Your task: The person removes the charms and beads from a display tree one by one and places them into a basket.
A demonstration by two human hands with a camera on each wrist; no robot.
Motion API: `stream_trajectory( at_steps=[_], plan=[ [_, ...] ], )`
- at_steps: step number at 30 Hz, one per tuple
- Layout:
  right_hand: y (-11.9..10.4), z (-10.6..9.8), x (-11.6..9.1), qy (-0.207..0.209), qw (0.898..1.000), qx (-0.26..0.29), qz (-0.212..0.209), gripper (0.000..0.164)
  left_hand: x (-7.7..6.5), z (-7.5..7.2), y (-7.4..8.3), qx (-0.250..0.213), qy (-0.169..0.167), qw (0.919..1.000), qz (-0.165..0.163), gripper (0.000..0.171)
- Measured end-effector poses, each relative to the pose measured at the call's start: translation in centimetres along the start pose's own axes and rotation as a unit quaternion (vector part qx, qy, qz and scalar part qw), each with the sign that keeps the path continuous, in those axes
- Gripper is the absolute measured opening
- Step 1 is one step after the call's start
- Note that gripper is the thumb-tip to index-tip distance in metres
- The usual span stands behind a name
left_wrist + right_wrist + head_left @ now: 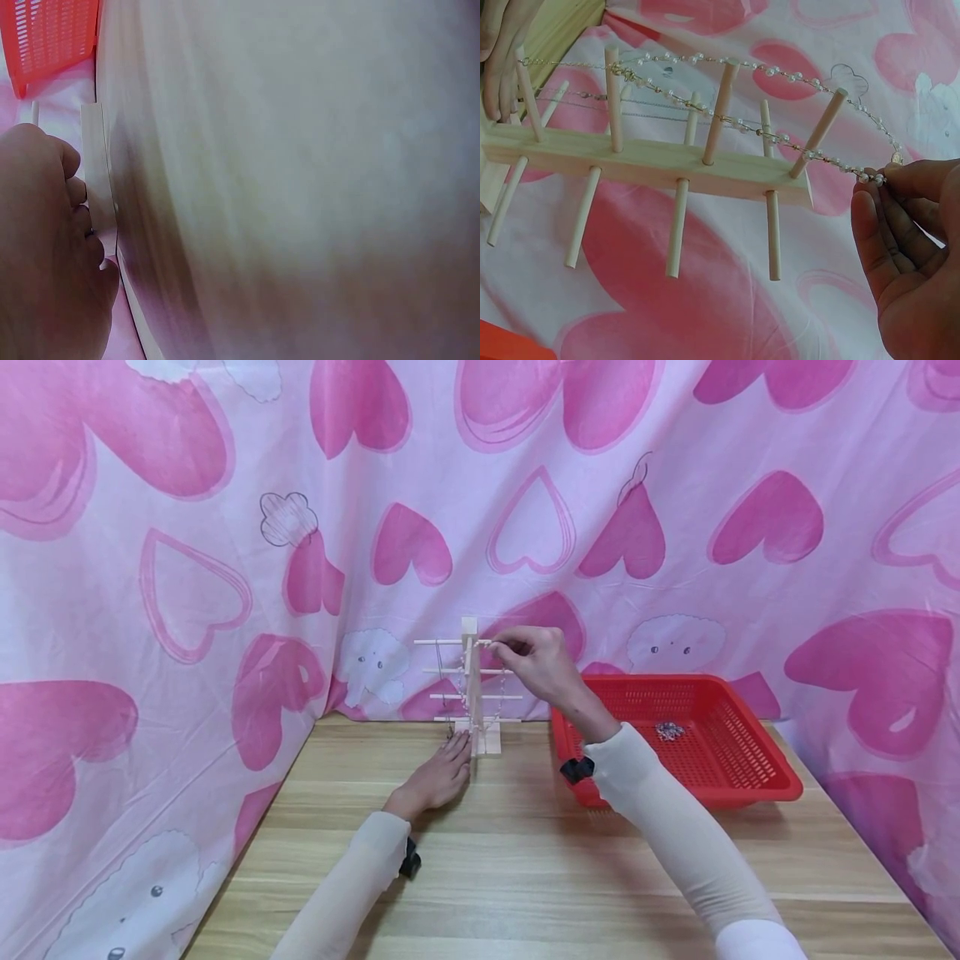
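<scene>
A pale wooden peg stand [475,689] stands upright at the back of the table, with short pegs on its sides. My right hand [536,664] is at the top peg on the stand's right side, pinching one end of a pearl-beaded necklace [784,139] between thumb and fingertips. From there the beaded strand runs down along the pegs toward the base. A thin silver chain [441,685] hangs on the left-side pegs. Low at the stand's foot, my left hand [438,777] rests its extended fingers on the wooden base [97,176].
To the right of the stand is a red plastic basket [750,752] with perforated walls. A small heap of silvery jewellery [670,732] lies inside it. Behind the wood-grain table [480,877] hangs a pink heart-patterned cloth [412,543], which also covers both sides.
</scene>
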State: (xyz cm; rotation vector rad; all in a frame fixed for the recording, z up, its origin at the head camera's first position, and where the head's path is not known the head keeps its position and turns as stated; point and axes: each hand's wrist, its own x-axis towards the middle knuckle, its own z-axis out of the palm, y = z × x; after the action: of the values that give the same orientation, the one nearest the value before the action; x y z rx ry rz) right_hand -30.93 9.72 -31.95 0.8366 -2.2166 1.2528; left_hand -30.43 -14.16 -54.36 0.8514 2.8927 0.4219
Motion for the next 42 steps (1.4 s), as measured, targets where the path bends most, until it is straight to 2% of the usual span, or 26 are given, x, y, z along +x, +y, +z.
stream_trajectory(
  at_steps=[27, 42],
  plan=[
    [-0.6, -1.5, -0.1, 0.025, 0.999, 0.012, -0.020, 0.011, -0.2, -0.5, 0.5, 0.005, 0.003, 1.0000, 0.000, 0.060],
    [-1.3, -1.9, -0.3, 0.030, 0.999, 0.011, -0.025, 0.012, -0.1, 0.0, 0.3, 0.004, 0.002, 1.0000, -0.005, 0.060]
  ],
)
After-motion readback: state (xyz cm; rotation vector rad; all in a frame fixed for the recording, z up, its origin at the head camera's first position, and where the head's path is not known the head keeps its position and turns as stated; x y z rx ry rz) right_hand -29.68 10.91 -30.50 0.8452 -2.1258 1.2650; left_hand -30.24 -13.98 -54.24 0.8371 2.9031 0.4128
